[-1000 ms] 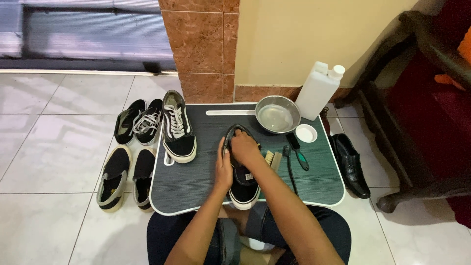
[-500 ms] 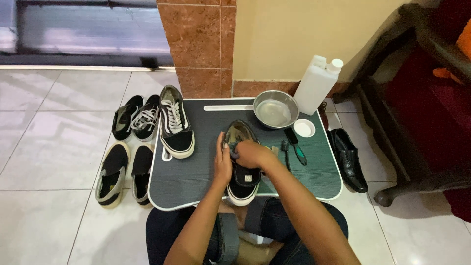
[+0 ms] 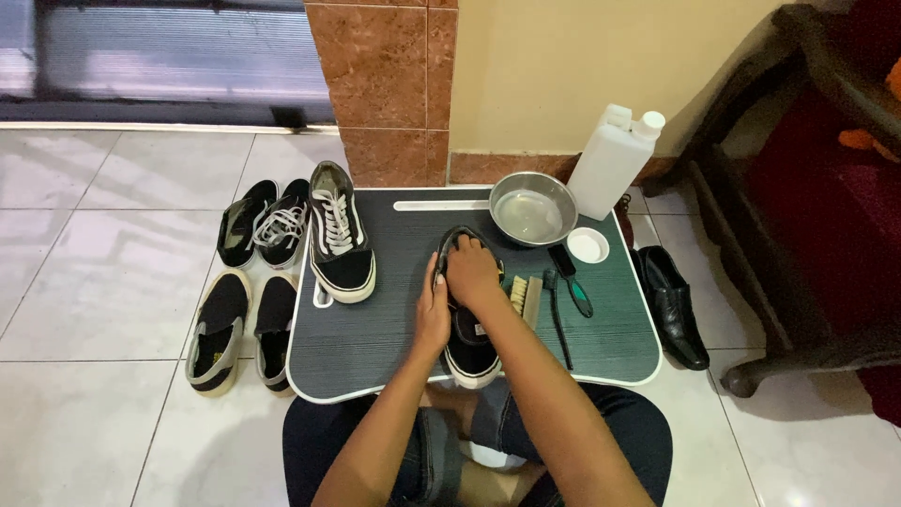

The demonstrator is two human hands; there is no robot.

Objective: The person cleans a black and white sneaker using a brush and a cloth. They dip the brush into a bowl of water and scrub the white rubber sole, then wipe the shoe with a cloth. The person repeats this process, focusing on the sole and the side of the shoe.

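View from above, looking down at a person seated on a tiled floor w/ a small dark lap desk (image 3: 375, 347) across the knees, centre of frame. On the desk, just right of centre, lies a black sneaker (image 3: 469, 343) w/ a white sole, toe pointing to the bottom of the frame. The left hand (image 3: 433, 314) presses flat against the shoe's left side, fingers (image 3: 438, 277) extended and together, steadying rather than gripping. The right hand (image 3: 472, 270) rests on top of the shoe's upper end, fingers curled down over it (whether it holds anything underneath, cannot tell).

Left-centre on the desk stands a second black sneaker w/ white laces (image 3: 340, 235), apart from the hands. Just right of the held shoe: a wooden bristle brush (image 3: 524, 296), a thin black brush (image 3: 556, 310) and a green-handled brush (image 3: 571, 282). Upper right of the desk: a round metal bowl (image 3: 532, 207) and a small white lid (image 3: 587, 245) near it. A white plastic jug (image 3: 615, 160) stands by the wall behind the desk, upper right.

On the floor, left of frame: a pair of black lace-up sneakers (image 3: 263, 223) and, below them, a pair of black slip-ons (image 3: 239, 329). Right of the desk, a black leather dress shoe (image 3: 671, 305). Dark wooden chair (image 3: 807, 235) at far right.
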